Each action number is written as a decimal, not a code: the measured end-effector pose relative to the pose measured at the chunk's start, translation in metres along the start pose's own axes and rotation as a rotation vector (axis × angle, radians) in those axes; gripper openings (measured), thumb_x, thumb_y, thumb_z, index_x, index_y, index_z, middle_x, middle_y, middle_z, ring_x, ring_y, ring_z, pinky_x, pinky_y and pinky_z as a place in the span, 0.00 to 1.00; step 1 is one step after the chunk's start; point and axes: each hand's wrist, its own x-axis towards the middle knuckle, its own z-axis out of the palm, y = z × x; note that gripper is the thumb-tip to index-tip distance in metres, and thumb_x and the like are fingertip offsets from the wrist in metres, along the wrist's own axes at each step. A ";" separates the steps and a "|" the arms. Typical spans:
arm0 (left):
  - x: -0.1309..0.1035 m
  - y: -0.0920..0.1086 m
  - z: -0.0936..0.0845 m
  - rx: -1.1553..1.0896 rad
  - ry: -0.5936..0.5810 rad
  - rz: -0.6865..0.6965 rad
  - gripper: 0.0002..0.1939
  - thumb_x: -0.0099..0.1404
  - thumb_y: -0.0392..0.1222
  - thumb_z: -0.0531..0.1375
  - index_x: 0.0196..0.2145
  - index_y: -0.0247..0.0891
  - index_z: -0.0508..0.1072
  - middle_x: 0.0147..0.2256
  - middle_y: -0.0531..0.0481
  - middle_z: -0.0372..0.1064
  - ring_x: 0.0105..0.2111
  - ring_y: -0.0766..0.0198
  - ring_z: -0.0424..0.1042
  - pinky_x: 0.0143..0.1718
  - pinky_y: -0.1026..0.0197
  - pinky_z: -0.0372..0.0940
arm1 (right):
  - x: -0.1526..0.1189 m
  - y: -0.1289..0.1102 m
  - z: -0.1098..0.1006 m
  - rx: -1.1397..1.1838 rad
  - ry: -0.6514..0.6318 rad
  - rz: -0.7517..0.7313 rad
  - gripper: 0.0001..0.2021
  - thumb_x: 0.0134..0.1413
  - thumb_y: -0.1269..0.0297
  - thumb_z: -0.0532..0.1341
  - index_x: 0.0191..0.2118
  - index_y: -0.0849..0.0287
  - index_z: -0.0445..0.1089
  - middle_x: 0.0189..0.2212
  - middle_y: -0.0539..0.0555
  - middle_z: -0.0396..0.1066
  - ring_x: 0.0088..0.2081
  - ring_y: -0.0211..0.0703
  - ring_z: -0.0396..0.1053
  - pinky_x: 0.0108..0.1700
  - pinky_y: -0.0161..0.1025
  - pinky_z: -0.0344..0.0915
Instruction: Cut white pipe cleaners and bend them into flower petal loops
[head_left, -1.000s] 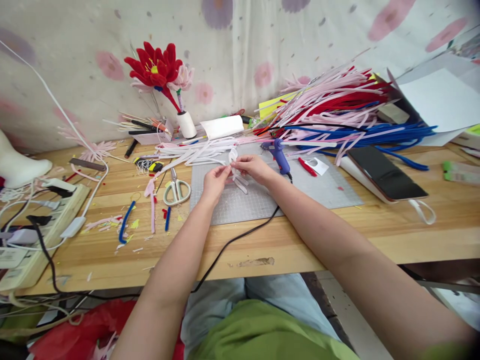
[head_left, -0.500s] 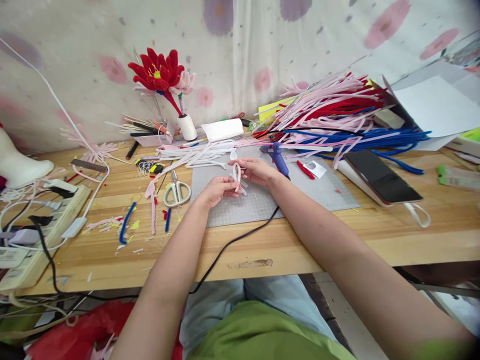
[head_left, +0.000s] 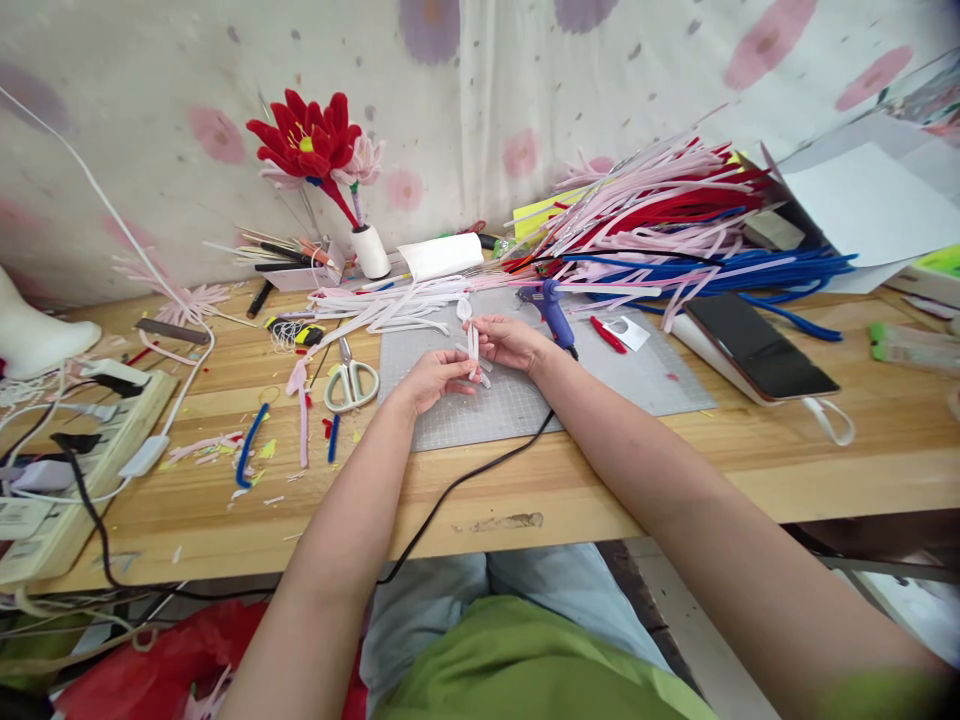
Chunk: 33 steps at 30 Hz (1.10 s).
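Note:
Over a grey cutting mat (head_left: 622,385), both hands pinch a small bundle of looped white pipe cleaners (head_left: 471,335). My left hand (head_left: 431,380) grips the bundle's lower end from below. My right hand (head_left: 510,342) holds its middle from the right, fingers closed on it. The top loop sticks up past my fingers. A blue glue gun (head_left: 553,312) lies just behind my right hand, and scissors (head_left: 349,380) lie left of my left hand.
A big pile of pink, red and blue pipe cleaners (head_left: 675,225) fills the back right. A phone (head_left: 757,345) lies at right, a power strip (head_left: 67,470) at left. A red pipe-cleaner flower (head_left: 311,145) stands at the back. Loose scraps litter the wooden table (head_left: 675,480).
My left hand slid down from the top of the white bundle to its lower end and turned palm up. The bundle now stands more upright between my hands.

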 end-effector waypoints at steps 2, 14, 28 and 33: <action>0.001 -0.001 0.000 -0.004 0.004 0.011 0.12 0.47 0.38 0.68 0.28 0.30 0.70 0.25 0.51 0.70 0.26 0.70 0.70 0.26 0.67 0.65 | 0.000 0.000 0.000 0.024 0.000 -0.010 0.02 0.46 0.74 0.64 0.27 0.68 0.70 0.17 0.45 0.59 0.20 0.24 0.54 0.21 0.21 0.56; 0.001 -0.002 0.004 -0.079 -0.011 0.055 0.13 0.52 0.40 0.65 0.35 0.30 0.72 0.30 0.47 0.73 0.30 0.66 0.73 0.31 0.63 0.69 | 0.001 0.001 0.002 -0.020 0.021 -0.060 0.04 0.45 0.72 0.64 0.28 0.65 0.69 0.16 0.45 0.58 0.19 0.26 0.54 0.21 0.25 0.54; 0.006 -0.003 0.007 -0.038 0.155 -0.002 0.11 0.58 0.43 0.60 0.35 0.31 0.74 0.28 0.44 0.75 0.27 0.64 0.74 0.32 0.62 0.68 | 0.004 0.005 0.002 -0.305 0.151 -0.179 0.12 0.31 0.65 0.70 0.26 0.64 0.72 0.21 0.46 0.67 0.20 0.25 0.55 0.21 0.28 0.52; 0.005 -0.003 0.006 -0.026 0.133 -0.012 0.10 0.60 0.42 0.59 0.33 0.30 0.73 0.28 0.44 0.75 0.26 0.65 0.74 0.31 0.62 0.68 | 0.003 0.007 0.002 -0.313 0.122 -0.170 0.13 0.29 0.67 0.71 0.27 0.64 0.72 0.20 0.46 0.66 0.19 0.25 0.56 0.21 0.27 0.52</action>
